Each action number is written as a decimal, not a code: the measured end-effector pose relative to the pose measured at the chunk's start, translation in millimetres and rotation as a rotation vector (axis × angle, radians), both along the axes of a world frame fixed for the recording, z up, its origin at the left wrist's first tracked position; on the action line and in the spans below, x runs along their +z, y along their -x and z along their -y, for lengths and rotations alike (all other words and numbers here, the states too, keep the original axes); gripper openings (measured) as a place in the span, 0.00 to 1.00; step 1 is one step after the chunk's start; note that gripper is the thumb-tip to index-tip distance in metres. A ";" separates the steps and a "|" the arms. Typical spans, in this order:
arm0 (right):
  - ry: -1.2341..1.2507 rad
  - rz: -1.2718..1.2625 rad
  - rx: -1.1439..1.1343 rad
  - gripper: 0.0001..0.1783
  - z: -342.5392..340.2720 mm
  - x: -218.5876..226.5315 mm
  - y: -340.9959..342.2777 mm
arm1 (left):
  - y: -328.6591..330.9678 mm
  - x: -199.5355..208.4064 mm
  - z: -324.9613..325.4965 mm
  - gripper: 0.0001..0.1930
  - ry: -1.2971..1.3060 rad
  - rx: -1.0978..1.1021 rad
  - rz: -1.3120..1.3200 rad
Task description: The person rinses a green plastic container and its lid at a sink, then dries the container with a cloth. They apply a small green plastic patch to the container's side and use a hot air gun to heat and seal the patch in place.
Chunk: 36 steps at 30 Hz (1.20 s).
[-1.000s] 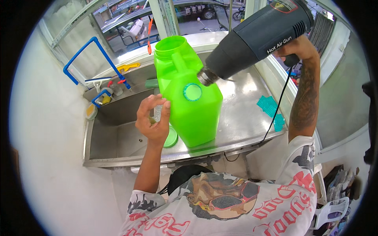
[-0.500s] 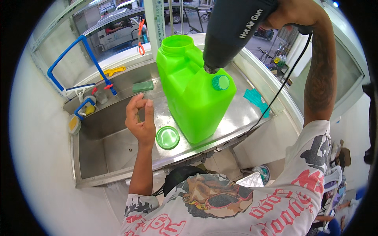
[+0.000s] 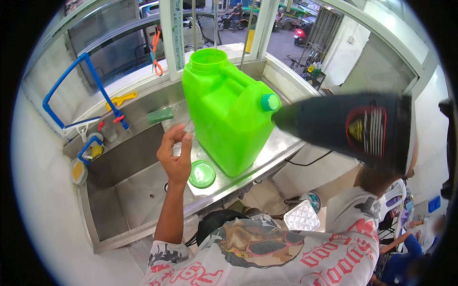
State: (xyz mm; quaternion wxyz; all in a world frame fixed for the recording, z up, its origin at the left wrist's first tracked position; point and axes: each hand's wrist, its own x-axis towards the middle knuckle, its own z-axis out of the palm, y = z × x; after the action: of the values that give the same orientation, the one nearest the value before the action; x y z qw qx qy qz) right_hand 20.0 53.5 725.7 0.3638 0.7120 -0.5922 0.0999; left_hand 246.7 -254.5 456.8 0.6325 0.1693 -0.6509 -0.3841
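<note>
A bright green plastic jerrycan (image 3: pixel 224 119) stands upright on the steel sink's drainboard, its large round mouth uncovered. A teal ribbed cap (image 3: pixel 269 102) closes its smaller spout. My right hand (image 3: pixel 374 180), mostly hidden behind a dark hot air gun (image 3: pixel 329 125), grips that tool. The gun's nozzle points left, close beside the spout cap; whether it touches cannot be seen. My left hand (image 3: pixel 174 155) is raised left of the jerrycan, thumb and forefinger drawn together in a pinch; what they hold, if anything, I cannot make out. Below it lies a round green lid (image 3: pixel 202 174).
A steel sink basin (image 3: pixel 129 190) lies to the left. Along its back are a green sponge block (image 3: pixel 160 115), a blue hacksaw frame (image 3: pixel 98 78) and a yellow-handled tool (image 3: pixel 121 100). Orange-handled scissors (image 3: pixel 156 55) hang by the window. The gun's black cord (image 3: pixel 310 164) runs below the counter edge.
My right hand has brought the hot air gun down and to the right, from above the jerrycan to beside its spout cap. My left hand stays near the lid, and the view has shifted.
</note>
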 end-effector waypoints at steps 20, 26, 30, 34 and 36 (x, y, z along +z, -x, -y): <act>0.420 2.304 0.101 0.13 -5.3 -359.0 54.6 | 9.9 -36.4 -19.2 0.11 -0.337 0.192 0.084; 0.509 2.741 -0.222 0.17 37.5 -404.7 172.9 | 26.7 -39.3 -41.6 0.10 -0.347 0.308 0.122; 0.300 2.880 -0.419 0.19 77.0 -426.7 256.3 | 34.9 -38.0 -63.9 0.08 -0.374 0.351 0.167; -0.021 2.576 -0.473 0.24 101.0 -434.7 316.7 | 32.3 -38.2 -82.5 0.07 -0.448 0.406 0.183; -0.210 2.525 -0.489 0.26 111.0 -439.1 336.9 | 28.0 -40.4 -90.5 0.07 -0.480 0.446 0.181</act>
State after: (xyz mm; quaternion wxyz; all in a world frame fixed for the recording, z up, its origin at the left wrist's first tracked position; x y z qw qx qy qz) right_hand -316.9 -57.4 286.5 -0.4934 0.0241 -0.6435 0.5847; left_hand 218.7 -164.0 416.4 0.5827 0.4849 -0.5424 -0.3621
